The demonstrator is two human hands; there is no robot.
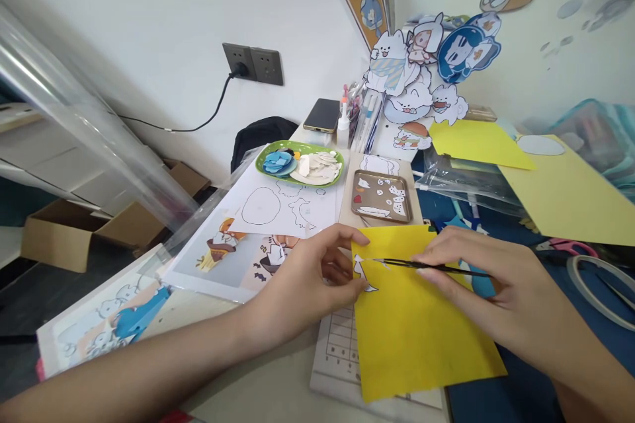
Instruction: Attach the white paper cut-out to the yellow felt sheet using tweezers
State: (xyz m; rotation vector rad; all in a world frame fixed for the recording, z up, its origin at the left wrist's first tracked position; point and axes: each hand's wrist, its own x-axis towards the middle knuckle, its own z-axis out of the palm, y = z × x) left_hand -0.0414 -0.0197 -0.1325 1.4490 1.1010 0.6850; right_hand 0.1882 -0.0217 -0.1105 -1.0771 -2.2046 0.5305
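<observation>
My left hand (307, 271) pinches the upper left edge of a yellow sheet (421, 337) between thumb and fingers. Small white cut-out shapes with dark outlines (366, 284) lie at that edge, beside my left fingertips. My right hand (501, 284) grips black tweezers (454, 269) over the sheet, their tips pointing left towards the white shapes. Whether the tips hold a piece is too small to tell. Beneath the sheet is a pad with a printed grid (340, 344), mostly covered.
Behind my hands stand a brown tray (381, 215) of small cut-outs and a green tray (262, 168) with blue and white pieces. Printed drawings (262, 205) lie left. A tape roll (580, 277) and pink scissors (570, 246) are right. A glue bottle (343, 129) stands at the back.
</observation>
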